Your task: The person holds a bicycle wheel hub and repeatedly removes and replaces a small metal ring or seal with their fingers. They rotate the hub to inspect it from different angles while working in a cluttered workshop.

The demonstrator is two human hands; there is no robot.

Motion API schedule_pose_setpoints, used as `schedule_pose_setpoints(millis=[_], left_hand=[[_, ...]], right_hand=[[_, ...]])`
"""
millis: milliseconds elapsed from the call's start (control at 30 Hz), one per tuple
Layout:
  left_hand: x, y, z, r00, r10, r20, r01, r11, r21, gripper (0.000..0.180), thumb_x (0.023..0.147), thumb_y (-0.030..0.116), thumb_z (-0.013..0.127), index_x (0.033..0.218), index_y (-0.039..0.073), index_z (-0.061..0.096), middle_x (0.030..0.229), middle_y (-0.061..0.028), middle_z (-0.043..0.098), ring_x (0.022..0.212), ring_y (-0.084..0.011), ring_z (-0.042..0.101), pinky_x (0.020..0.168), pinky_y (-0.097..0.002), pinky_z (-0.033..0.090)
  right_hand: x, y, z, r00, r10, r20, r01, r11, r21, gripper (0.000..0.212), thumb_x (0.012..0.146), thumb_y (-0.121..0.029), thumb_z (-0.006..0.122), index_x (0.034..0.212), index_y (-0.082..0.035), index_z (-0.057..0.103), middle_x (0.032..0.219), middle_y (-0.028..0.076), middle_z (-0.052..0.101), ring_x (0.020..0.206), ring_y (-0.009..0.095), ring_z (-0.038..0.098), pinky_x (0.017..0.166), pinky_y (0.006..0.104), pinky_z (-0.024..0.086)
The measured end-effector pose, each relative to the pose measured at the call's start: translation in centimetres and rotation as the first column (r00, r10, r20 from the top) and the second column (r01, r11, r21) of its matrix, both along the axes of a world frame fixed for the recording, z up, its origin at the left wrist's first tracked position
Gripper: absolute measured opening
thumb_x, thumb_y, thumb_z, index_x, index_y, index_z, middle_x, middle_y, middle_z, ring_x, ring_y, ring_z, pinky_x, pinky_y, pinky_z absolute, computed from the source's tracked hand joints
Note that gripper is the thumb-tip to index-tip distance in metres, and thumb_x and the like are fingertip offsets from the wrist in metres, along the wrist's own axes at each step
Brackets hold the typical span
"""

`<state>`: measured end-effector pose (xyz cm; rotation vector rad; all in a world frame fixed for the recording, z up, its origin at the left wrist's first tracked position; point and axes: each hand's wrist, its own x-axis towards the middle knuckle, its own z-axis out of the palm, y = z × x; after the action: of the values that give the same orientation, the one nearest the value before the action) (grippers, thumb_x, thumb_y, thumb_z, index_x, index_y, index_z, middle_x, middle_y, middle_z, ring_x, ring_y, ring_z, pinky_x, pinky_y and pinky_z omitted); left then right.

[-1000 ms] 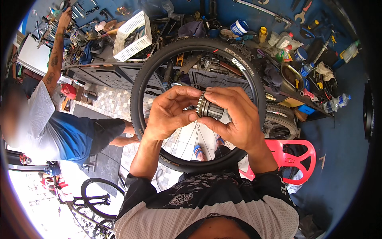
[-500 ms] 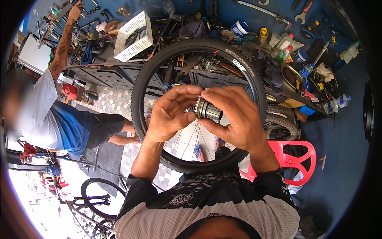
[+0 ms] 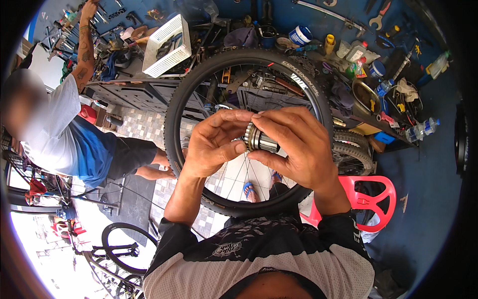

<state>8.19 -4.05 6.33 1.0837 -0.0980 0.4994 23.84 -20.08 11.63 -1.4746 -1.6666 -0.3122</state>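
Note:
Between both hands, above a bicycle wheel, is a ribbed metal freehub body [image 3: 262,141] with a toothed ring at its left end. My left hand [image 3: 213,142] grips that toothed end, thumb below and fingertips above. My right hand [image 3: 296,144] closes over the splined side, its fingers arched on top and its thumb underneath. The fingertips of the two hands meet at the top. Behind them stands the bicycle wheel [image 3: 175,102] with a black knobby tyre, its hub hidden by my hands.
A cluttered workbench [image 3: 129,89] runs along the far side, bearing a white plastic basket [image 3: 180,55], tubs and tools. At right is a red plastic chair [image 3: 386,199]. To the left a co-worker [image 3: 89,149] reaches toward the tool wall, near a bicycle [image 3: 119,249].
The co-worker at left has shifted upright a little toward the bench, arm still raised. My hands keep hold of the freehub body, which has turned very slightly.

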Motion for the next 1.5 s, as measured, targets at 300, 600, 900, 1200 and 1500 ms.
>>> schedule_pose_setpoints(millis=[300,600,900,1200,1500], left_hand=[[0.0,0.1,-1.2,1.0,0.005,0.019,-0.004,0.998,-0.059,0.044,0.089,-0.007,0.073,0.13,-0.006,0.055,0.128,-0.0176,0.063,0.12,-0.029,0.066,0.106,-0.042,0.054],[-0.3,-0.3,-4.4,0.992,-0.124,-0.009,0.105,0.873,-0.476,0.039,0.095,-0.002,0.068,0.13,-0.003,0.05,0.121,-0.0201,0.064,0.107,-0.026,0.071,0.087,-0.0347,0.066],[-0.8,-0.1,-8.4,0.988,-0.155,-0.017,0.123,0.839,-0.53,0.036,0.097,0.0,0.065,0.129,-0.002,0.05,0.122,-0.0196,0.063,0.114,-0.029,0.07,0.095,-0.0446,0.065],[-0.7,0.2,-11.0,0.988,-0.141,-0.063,0.083,0.829,-0.553,0.032,0.098,0.0,0.066,0.128,-0.001,0.052,0.12,-0.0166,0.065,0.114,-0.0289,0.07,0.096,-0.0446,0.065],[-0.7,-1.4,-12.5,0.991,-0.033,-0.126,-0.037,0.855,-0.518,0.027,0.102,0.002,0.062,0.128,0.0,0.053,0.122,-0.0189,0.068,0.114,-0.0273,0.07,0.098,-0.0463,0.063]], right_hand=[[-0.1,0.5,-1.0,0.999,0.021,-0.031,-0.021,1.0,0.005,0.058,0.07,-0.026,0.093,0.119,-0.002,0.071,0.114,0.012,0.073,0.096,0.032,0.072,0.082,0.0408,0.059],[0.1,1.1,-3.8,0.993,0.041,-0.112,-0.05,0.996,-0.075,0.056,0.075,-0.03,0.089,0.121,-0.007,0.066,0.114,0.009,0.073,0.097,0.03,0.071,0.083,0.0407,0.058],[0.2,1.0,-4.9,0.988,0.051,-0.147,-0.085,0.968,-0.235,0.049,0.077,-0.019,0.086,0.12,-0.005,0.069,0.117,0.011,0.069,0.101,0.031,0.066,0.085,0.0404,0.056],[0.1,1.8,-6.6,0.99,0.016,-0.137,-0.056,0.955,-0.291,0.049,0.076,-0.018,0.086,0.119,-0.004,0.068,0.11,0.012,0.067,0.097,0.033,0.065,0.083,0.0419,0.055],[0.1,2.4,-10.0,0.991,-0.05,-0.127,0.007,0.948,-0.319,0.052,0.073,-0.014,0.087,0.12,-0.007,0.066,0.11,0.012,0.067,0.098,0.032,0.067,0.083,0.0422,0.056]])
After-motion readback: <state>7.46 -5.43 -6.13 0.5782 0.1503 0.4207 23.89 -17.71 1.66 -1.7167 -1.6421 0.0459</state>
